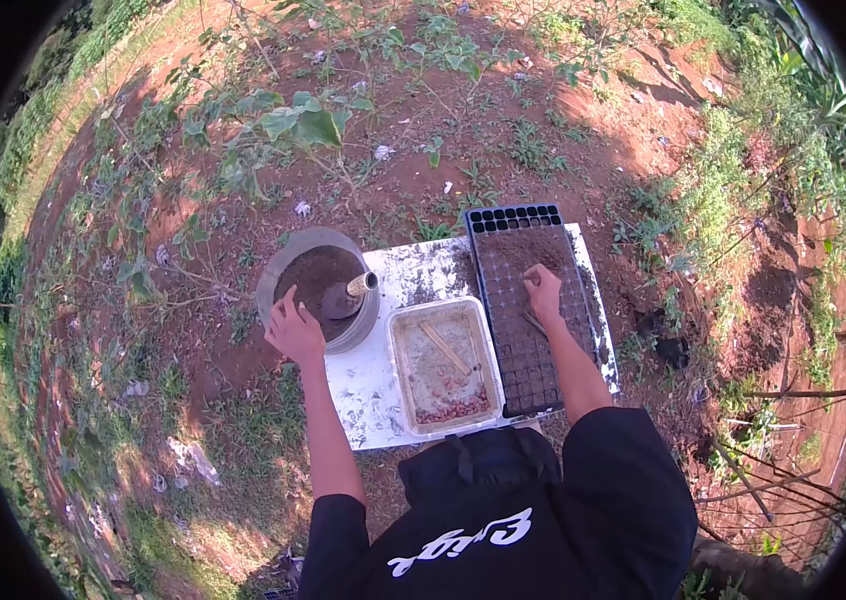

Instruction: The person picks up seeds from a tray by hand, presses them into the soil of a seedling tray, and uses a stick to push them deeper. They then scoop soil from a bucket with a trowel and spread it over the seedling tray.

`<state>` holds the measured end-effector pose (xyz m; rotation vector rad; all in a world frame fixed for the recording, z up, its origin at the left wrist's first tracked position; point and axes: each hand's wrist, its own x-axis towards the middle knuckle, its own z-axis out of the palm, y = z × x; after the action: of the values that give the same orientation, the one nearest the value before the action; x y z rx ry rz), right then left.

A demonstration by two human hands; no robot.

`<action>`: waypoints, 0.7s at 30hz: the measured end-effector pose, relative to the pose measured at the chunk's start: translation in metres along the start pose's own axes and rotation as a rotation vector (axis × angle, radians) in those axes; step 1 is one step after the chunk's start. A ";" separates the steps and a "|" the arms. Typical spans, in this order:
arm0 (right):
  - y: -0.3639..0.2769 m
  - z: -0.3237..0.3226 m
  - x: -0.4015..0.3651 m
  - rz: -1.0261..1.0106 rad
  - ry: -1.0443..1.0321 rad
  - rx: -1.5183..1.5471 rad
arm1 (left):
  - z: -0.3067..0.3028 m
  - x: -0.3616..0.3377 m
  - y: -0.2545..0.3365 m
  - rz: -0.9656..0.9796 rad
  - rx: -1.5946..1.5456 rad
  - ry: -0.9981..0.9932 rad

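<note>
My left hand (296, 330) is at the near left rim of a round grey bucket (269, 285), fingers apart and holding nothing. Dark soil (308, 268) fills part of the bucket, and a scoop with a pale handle (362, 284) rests in it. Over a black seedling tray (486, 262), my right hand (543, 290) is closed with its fingertips together at the soil-covered cells. Whatever it pinches is too small to make out. A short dark stick (533, 322) lies on the tray just below that hand.
Between bucket and seedling tray sits a shallow plastic tub (395, 350) holding reddish seeds (458, 408) and a flat wooden stick (444, 347). All stand on a soil-smeared white board (358, 395). Leafy plants (308, 125) grow beyond; dry branches (783, 480) lie at the right.
</note>
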<state>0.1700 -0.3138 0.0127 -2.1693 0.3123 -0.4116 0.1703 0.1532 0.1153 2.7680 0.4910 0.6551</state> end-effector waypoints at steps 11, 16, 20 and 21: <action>-0.024 -0.003 -0.052 0.119 -0.174 -0.176 | 0.006 0.004 -0.001 0.020 -0.021 0.039; -0.045 0.006 -0.077 0.156 -0.153 0.135 | 0.005 0.003 0.000 -0.004 -0.035 0.040; -0.087 0.010 -0.093 0.007 -0.265 0.054 | 0.001 0.001 0.008 -0.029 -0.068 0.078; -0.095 0.016 -0.097 0.011 -0.259 0.058 | 0.000 -0.002 0.011 -0.031 -0.128 0.182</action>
<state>0.0949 -0.2117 0.0635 -2.1327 0.1651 -0.1283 0.1710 0.1426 0.1181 2.5890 0.5089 0.9033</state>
